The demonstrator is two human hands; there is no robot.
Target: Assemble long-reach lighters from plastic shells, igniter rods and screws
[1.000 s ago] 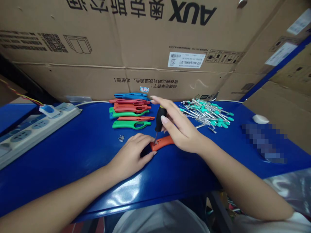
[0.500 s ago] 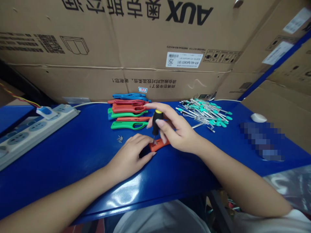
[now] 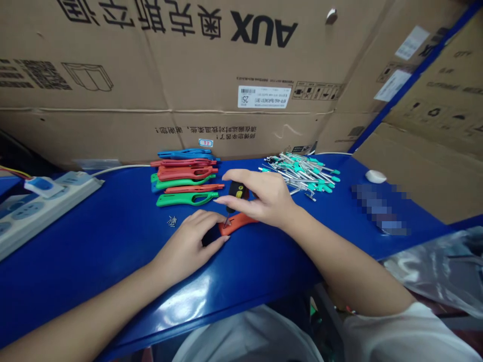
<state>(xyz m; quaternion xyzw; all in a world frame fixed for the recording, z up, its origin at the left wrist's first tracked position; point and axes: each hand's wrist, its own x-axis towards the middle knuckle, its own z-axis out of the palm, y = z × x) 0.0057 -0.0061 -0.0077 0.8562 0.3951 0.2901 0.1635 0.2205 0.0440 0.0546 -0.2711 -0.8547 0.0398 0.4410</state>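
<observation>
- One bare left hand (image 3: 183, 246) is closed on the rounded end of an orange, gently curved plastic handle (image 3: 244, 221), thumb on the near side and fingers on the far side, probably to stop it turning.
- The bare right hand (image 3: 272, 202) is clamped around a screwdriver with a chunky black grip and yellow marks (image 3: 237, 190), its thin shaft leaning down to the handle's end, seemingly to bring force there; the exact contact is too small to tell.
- Small silvery screws (image 3: 172, 221) lie just beyond the left hand, presumably for easy reach.
- Green, orange, red and blue plastic handles (image 3: 184, 200) lie roughly parallel behind, perhaps for orderly picking.
- The orange handle lies on the shiny blue table (image 3: 124, 261), between both hands; it looks smooth, with a dark slot on top, its other end hidden by the right hand.
</observation>
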